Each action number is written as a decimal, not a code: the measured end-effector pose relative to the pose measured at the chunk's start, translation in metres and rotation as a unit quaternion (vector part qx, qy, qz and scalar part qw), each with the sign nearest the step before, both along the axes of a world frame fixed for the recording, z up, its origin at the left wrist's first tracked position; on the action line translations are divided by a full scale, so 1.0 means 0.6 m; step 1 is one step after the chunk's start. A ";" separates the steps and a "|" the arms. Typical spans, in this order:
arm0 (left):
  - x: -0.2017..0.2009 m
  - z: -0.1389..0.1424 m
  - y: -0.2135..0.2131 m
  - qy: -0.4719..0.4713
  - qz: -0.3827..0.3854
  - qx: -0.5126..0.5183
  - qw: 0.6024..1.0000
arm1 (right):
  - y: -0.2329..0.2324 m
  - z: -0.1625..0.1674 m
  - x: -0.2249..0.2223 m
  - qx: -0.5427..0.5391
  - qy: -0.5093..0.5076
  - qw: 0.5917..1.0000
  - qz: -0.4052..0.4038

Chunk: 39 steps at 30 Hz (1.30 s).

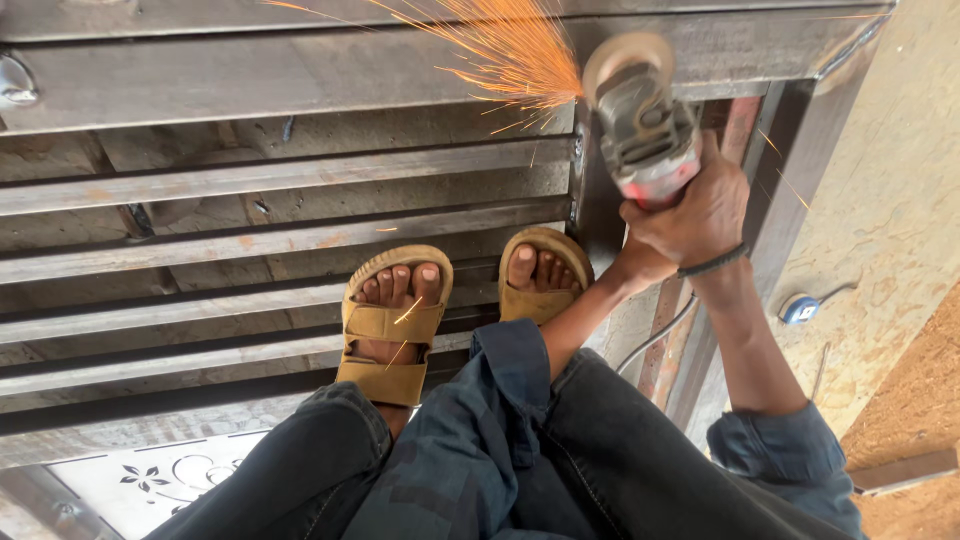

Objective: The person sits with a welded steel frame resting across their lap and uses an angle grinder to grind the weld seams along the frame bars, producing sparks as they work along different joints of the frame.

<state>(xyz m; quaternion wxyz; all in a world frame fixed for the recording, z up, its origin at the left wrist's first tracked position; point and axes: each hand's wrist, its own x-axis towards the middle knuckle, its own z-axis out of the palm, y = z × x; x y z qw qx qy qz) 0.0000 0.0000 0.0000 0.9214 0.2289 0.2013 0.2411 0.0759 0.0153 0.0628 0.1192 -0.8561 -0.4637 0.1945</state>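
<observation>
View from a head camera, looking straight down at a person standing on a steel gate frame (280, 70) that lies flat and fills the left and centre of the frame. Its grey horizontal slats (250, 240) run from the left edge toward a vertical steel bar (592, 200) right of centre. Two feet in tan strapped sandals (392, 325) rest on the slats at lower centre, toes pointing up the frame. Dark trouser legs (620, 450) fill the bottom. A white panel with a cut-out flower pattern (165, 480) sits at the lower left. A rounded metal fitting (15, 82) shows at the far left edge, near the top. To the right of the gate lies pale sandy ground, where a small blue-and-white round object (799, 308) rests, well apart from the hands.

An angle grinder (645, 125) is at upper centre right. Its long axis runs nearly up and down the frame, tilted slightly, with the disc guard at the upper end against the top rail and the red-and-grey body toward the hands. Orange sparks (500, 50) spray up and to the left from the disc. A grey cord (655, 340) trails down from below the hands.

The right hand (700, 215) is wrapped tightly around the grinder's body, wrist bent, a dark band around the wrist, forearm coming in from the lower right with a blue sleeve rolled near the elbow. The left hand (640, 262) sits just under it, mostly hidden; whether it grips the tool cannot be told. Its forearm crosses from lower centre.
</observation>
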 end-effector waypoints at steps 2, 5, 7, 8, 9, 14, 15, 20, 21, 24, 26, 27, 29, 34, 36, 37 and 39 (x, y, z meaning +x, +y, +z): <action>0.009 -0.022 -0.004 -0.014 0.011 -0.005 1.000 | 0.008 0.002 0.000 0.012 0.005 1.000 0.004; 0.008 -0.024 -0.009 -0.052 0.028 -0.040 0.997 | 0.007 0.003 0.001 0.032 0.006 0.999 0.003; 0.010 -0.022 -0.009 -0.080 0.042 -0.061 0.994 | 0.006 0.002 0.001 0.036 0.006 0.999 0.015; 0.015 -0.024 -0.001 -0.070 0.047 -0.046 0.995 | 0.010 0.002 0.003 0.028 0.006 1.000 0.010; 0.019 -0.025 0.005 -0.059 0.052 -0.032 0.996 | 0.011 0.004 0.002 0.019 0.008 1.000 0.005; 0.014 -0.024 -0.008 -0.017 0.056 -0.003 0.998 | 0.004 -0.004 0.002 0.003 -0.008 1.000 -0.001; 0.013 -0.027 -0.009 -0.016 0.055 -0.001 0.998 | -0.001 -0.003 0.000 0.004 0.002 1.000 0.002; 0.012 -0.030 -0.011 -0.016 0.051 0.008 0.999 | 0.009 -0.002 0.005 0.016 0.001 1.000 -0.001; 0.010 -0.030 -0.014 -0.017 0.051 0.005 0.999 | 0.010 -0.004 0.004 0.004 -0.011 1.000 -0.011; 0.008 -0.033 -0.017 -0.017 0.047 0.009 0.999 | 0.009 -0.002 -0.003 0.006 0.000 1.000 -0.007; 0.007 -0.034 -0.018 -0.019 0.046 0.011 0.999 | 0.009 -0.001 -0.004 0.020 0.008 1.000 0.002; 0.006 -0.035 -0.019 -0.020 0.046 0.010 0.999 | 0.009 0.000 -0.004 0.026 0.006 1.000 0.001; 0.005 -0.036 -0.019 -0.027 0.050 0.002 0.998 | 0.011 0.000 -0.003 0.025 0.002 1.000 -0.003; 0.008 -0.034 -0.017 -0.029 0.052 0.002 0.998 | 0.014 -0.002 0.000 0.010 0.017 1.000 -0.001; 0.009 -0.034 -0.016 -0.027 0.051 0.003 0.998 | 0.015 -0.004 0.001 0.016 0.000 1.000 -0.006; 0.009 -0.034 -0.016 -0.029 0.050 0.002 0.998 | 0.015 -0.004 0.001 0.016 -0.010 1.000 -0.012; 0.009 -0.031 -0.014 -0.032 0.050 -0.003 0.998 | 0.013 -0.001 0.001 0.004 -0.008 1.000 -0.010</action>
